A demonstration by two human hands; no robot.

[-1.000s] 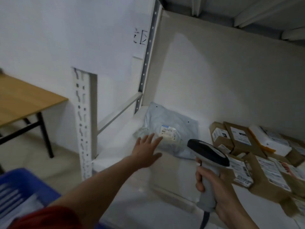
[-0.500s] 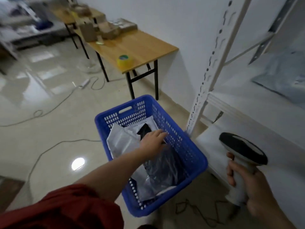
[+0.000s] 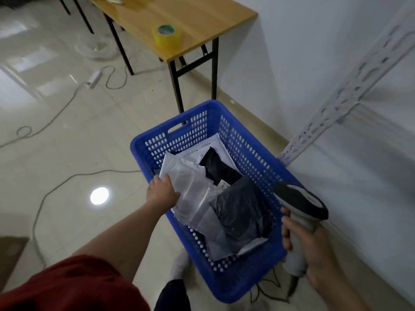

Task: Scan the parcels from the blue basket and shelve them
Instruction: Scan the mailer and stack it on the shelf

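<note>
Fingers [image 3: 160,178] of left hand [image 3: 162,192], reaching before, are now gripping a white parcel [image 3: 190,182]; right hand [image 3: 315,252] is clutching scanner [image 3: 301,203]; scan probably coming next

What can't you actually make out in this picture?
Head view only:
- Parcel labels in the blue basket: too small and dim to read.
- Left hand: fingertips hidden under the white parcel it grips.
- Scanner: handle mostly covered by the right hand.
- Shelf upright: blurred, top cut off by the right edge.

Basket [image 3: 235,286] open on top; shelf post [image 3: 336,95] close on rt, table leg [image 3: 176,86] just behind.
</note>
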